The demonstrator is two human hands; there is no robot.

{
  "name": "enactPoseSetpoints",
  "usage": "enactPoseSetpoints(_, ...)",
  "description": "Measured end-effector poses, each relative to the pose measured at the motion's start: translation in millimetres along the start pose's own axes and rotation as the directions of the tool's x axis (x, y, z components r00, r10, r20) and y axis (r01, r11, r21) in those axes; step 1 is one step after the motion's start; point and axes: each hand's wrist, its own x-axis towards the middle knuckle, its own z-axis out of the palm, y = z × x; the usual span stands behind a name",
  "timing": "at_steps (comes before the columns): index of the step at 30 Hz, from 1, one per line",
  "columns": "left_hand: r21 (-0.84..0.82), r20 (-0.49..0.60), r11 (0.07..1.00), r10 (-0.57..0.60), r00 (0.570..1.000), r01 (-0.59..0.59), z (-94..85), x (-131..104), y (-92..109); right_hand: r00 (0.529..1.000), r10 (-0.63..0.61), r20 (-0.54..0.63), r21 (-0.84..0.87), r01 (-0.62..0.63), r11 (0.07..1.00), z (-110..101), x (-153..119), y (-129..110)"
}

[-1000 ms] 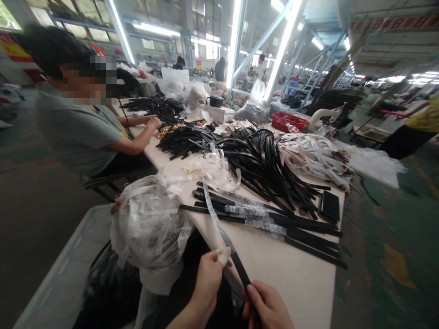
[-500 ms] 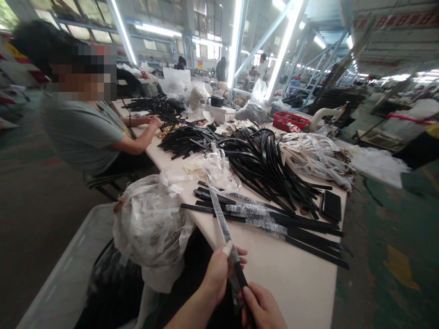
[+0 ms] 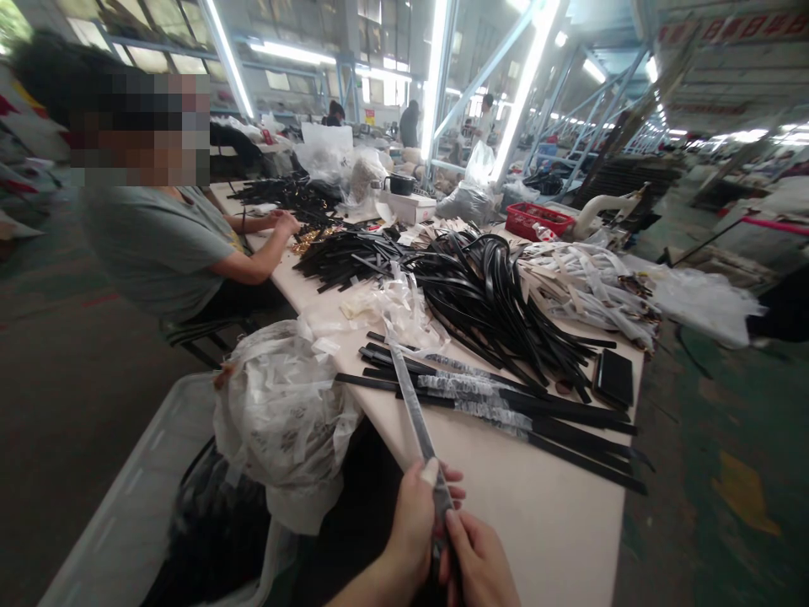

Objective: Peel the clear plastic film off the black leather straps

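A black strap (image 3: 414,413) with clear plastic film along it runs from the plastic scraps on the table down to my hands. My left hand (image 3: 417,506) is closed round it, thumb on top. Just below and to the right, my right hand (image 3: 477,552) pinches the same strap near its lower part. Beyond them, several flat black straps (image 3: 569,434) lie side by side, their middles wrapped in wrinkled clear film (image 3: 468,392). Behind these is a big heap of black straps (image 3: 493,295).
Crumpled plastic (image 3: 284,421) bulges over a white bin (image 3: 152,455) left of the table (image 3: 543,523). A seated person (image 3: 158,244) works at the left edge. A black phone-like object (image 3: 614,378), white straps and a red basket (image 3: 537,221) lie farther right.
My right hand has moved up slightly, closer to my left hand. Both hands sit a little farther right, and the film now covers the strap between them.
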Motion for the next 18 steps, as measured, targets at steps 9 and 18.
enactPoseSetpoints(9, -0.112, 0.0, 0.993, -0.042, 0.999, 0.041, 4.3, 13, 26, 0.993, 0.036, 0.114, 0.028, -0.039, 0.999, 3, -1, 11)
enactPoseSetpoints(18, -0.033, -0.02, 0.999, 0.014, 1.0, -0.015, 2.0, -4, 5, 0.996, 0.027, 0.089, 0.066, -0.033, 0.997, 6, -1, 10)
